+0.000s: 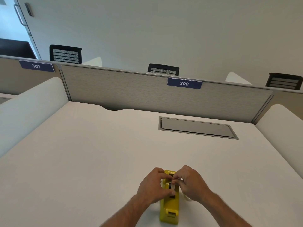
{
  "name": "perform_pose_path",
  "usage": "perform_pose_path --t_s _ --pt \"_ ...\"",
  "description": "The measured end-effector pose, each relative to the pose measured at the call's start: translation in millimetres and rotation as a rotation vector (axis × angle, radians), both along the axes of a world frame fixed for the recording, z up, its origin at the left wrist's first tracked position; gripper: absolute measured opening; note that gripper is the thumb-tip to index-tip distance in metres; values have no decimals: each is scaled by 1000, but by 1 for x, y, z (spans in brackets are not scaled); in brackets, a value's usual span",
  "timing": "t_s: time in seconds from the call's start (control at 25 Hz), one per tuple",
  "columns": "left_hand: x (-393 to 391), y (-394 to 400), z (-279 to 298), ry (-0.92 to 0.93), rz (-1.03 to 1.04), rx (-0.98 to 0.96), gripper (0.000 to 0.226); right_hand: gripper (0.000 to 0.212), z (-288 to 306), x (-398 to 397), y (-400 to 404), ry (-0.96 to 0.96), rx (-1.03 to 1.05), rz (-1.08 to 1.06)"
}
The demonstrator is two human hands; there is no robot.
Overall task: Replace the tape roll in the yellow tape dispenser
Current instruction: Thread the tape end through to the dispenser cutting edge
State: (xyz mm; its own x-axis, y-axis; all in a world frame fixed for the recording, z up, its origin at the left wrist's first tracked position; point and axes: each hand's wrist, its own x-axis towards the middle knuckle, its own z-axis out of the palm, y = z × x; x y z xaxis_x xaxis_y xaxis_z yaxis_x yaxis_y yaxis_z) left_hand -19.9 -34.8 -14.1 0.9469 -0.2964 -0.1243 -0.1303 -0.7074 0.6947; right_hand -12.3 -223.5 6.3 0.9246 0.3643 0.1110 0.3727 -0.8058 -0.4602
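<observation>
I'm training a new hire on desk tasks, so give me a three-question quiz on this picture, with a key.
1. True or false: the yellow tape dispenser lies on the white desk.
2. Which number is on the sign straight ahead on the partition? A) 307 B) 306 C) 603
3. Fill in: the left hand and the right hand both work at the dispenser's ____ part, where the tape roll sits.

Key: 1 true. 2 B. 3 middle; the fingers of both hands curl round the roll area, while the cutter end nearest the person is untouched.
</observation>
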Motion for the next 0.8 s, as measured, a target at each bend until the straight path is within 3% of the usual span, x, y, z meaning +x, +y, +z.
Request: perform_pose_path --t_s 0.56,0.8 --pt "0 0 2 -25 -10 64 65 9 -8 1 -2 -29 -7 33" --pt "0 -2 0 -35 1 72 68 4 -7 1 -6 68 94 12"
